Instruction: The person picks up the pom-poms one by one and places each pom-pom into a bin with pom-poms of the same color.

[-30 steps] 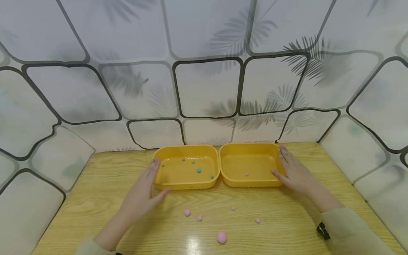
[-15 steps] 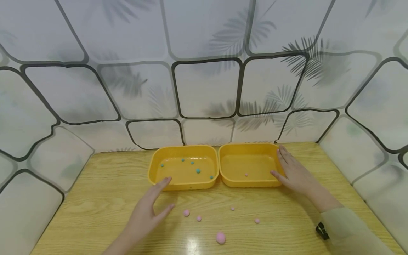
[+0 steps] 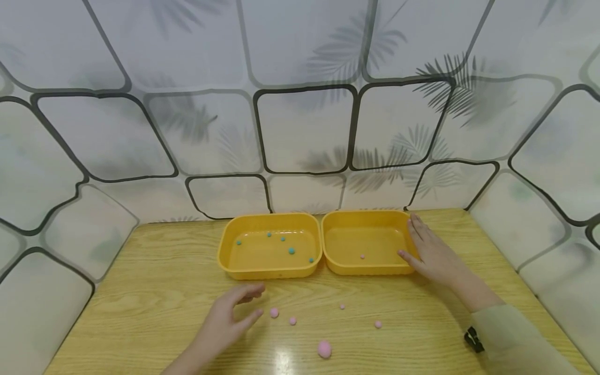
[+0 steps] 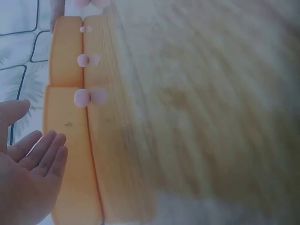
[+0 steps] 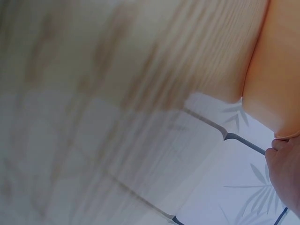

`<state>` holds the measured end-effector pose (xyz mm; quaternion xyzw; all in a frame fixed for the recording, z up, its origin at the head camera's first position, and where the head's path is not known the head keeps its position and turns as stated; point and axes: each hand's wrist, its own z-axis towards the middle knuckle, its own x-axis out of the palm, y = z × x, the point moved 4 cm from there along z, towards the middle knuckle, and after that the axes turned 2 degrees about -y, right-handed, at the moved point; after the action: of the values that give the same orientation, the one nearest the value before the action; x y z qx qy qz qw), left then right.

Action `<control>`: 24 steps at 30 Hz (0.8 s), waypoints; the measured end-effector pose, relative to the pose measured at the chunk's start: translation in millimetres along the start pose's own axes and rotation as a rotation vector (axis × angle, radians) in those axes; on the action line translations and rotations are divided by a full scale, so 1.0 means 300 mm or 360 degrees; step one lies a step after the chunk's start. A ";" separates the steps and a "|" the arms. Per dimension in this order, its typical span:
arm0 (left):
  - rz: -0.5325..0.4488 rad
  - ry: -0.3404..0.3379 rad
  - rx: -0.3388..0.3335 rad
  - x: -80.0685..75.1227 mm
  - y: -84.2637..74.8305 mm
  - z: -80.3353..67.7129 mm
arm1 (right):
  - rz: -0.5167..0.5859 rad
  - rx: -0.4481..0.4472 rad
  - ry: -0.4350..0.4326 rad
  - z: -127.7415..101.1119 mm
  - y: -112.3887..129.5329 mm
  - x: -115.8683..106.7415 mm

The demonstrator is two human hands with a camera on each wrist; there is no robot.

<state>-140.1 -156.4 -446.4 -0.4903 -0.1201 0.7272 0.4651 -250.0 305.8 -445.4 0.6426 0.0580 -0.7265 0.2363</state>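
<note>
Left hand (image 3: 225, 320): grip open, fingers loosely spread, holding nothing; hovers over the bench (image 3: 140, 291) just beside a small pink ball (image 3: 274, 312).
Right hand (image 3: 433, 252): grip open, fingers straight, resting against the right edge of the right yellow tray (image 3: 365, 221).
Left yellow tray (image 3: 269, 272): contains several teal balls (image 3: 291, 250).
Loose items: other pink balls, including a larger one (image 3: 324, 349), lie on the bench.
</note>
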 end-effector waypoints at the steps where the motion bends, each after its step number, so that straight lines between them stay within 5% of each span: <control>1: -0.0039 0.0012 -0.0025 0.004 0.005 0.001 | 0.0000 -0.0001 0.0002 0.001 0.000 -0.001; 5: -0.0184 0.0077 -0.0089 0.021 0.033 0.004 | 0.0000 0.0005 0.0012 0.002 -0.001 -0.002; 12: -0.0334 0.0269 -0.0368 0.054 0.073 0.003 | 0.0012 0.0004 0.0010 0.003 -0.005 0.003; 19: -0.0203 0.0253 -0.0128 0.079 0.069 0.000 | 0.0050 0.0007 0.0012 0.001 0.003 -0.005; 24: -0.0131 0.0320 -0.0180 0.084 0.072 0.001 | 0.0056 0.0015 0.0019 0.003 0.003 -0.003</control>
<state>-154.5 -148.0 -475.0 -0.5809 -0.1337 0.6468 0.4758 -250.2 304.8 -444.3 0.6490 0.0447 -0.7186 0.2458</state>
